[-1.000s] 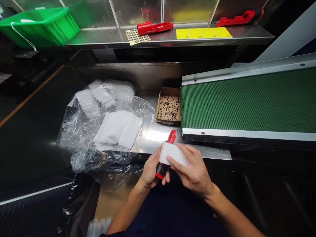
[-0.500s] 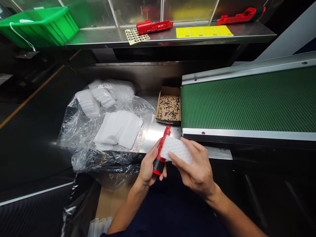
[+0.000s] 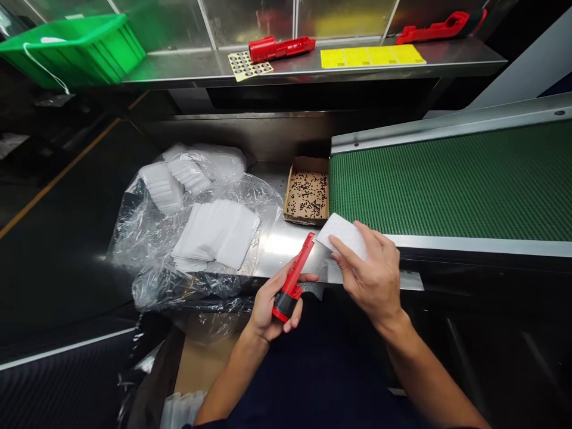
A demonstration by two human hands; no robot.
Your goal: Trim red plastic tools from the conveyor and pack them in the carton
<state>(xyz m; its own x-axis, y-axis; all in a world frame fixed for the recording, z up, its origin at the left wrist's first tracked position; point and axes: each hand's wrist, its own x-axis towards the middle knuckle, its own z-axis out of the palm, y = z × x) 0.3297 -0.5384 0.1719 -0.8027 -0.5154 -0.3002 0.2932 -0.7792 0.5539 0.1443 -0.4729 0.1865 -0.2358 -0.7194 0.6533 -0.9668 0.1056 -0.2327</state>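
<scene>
While left hand (image 3: 272, 298) grips red plastic handle (image 3: 295, 275) | right hand (image 3: 373, 271) pinches white foam pouch (image 3: 342, 233) | handle not yet sleeved, judging by gap

Both forearms are bare from wrist to elbow, with no sleeves, watch, bands or gloves in sight; the left hand (image 3: 272, 301) and right hand (image 3: 373, 277) are ungloved, without visible rings; below the hands, between the forearms, lies dark navy cloth, plain and unmarked; the nails are short.
</scene>
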